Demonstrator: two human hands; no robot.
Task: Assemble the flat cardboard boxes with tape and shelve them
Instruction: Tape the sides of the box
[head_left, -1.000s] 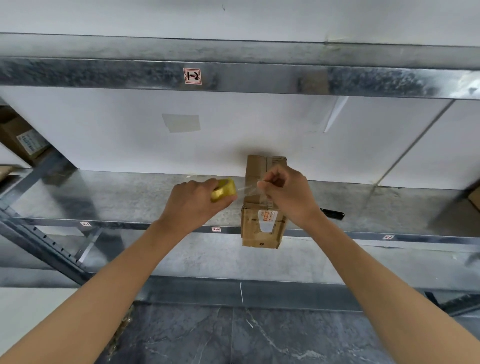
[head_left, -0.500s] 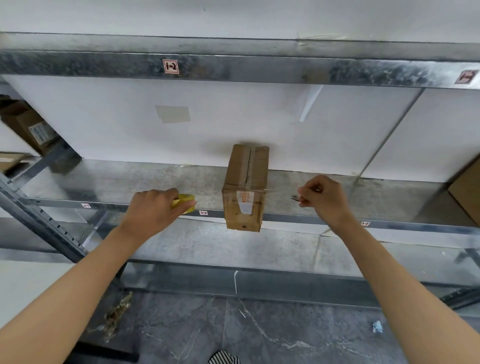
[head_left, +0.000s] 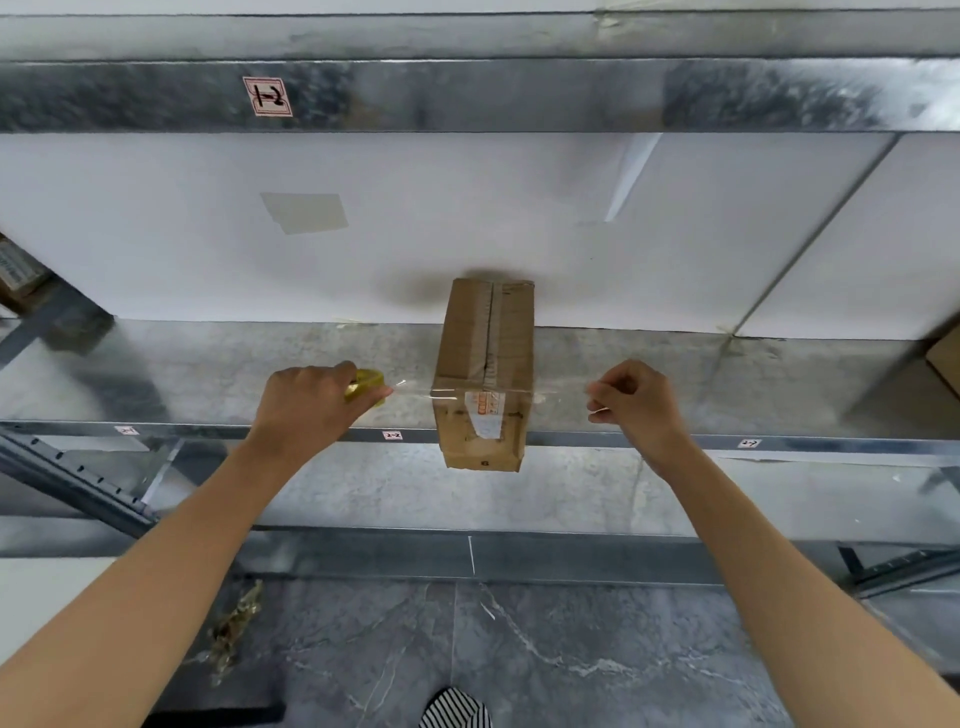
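A small brown cardboard box (head_left: 485, 364) lies on the metal shelf (head_left: 208, 379), its front end sticking out over the shelf's edge, an old tape seam along its top. My left hand (head_left: 306, 400) grips a yellowish roll of clear tape (head_left: 366, 385) to the left of the box. My right hand (head_left: 636, 402) pinches the free end of the tape to the right of the box. The clear tape strip (head_left: 441, 393) is stretched between my hands and lies across the box's front top edge.
Another shelf beam (head_left: 467, 93) with a label runs overhead. More cardboard boxes sit at the far left (head_left: 21, 270) and far right (head_left: 943, 358). A lower shelf (head_left: 415, 493) and grey stone floor (head_left: 519, 654) lie below; scrap tape (head_left: 231, 634) lies on the floor.
My hands moved apart from in front of the box, pulling the tape out. The strip now spans the box's front top edge. The view shifted closer.
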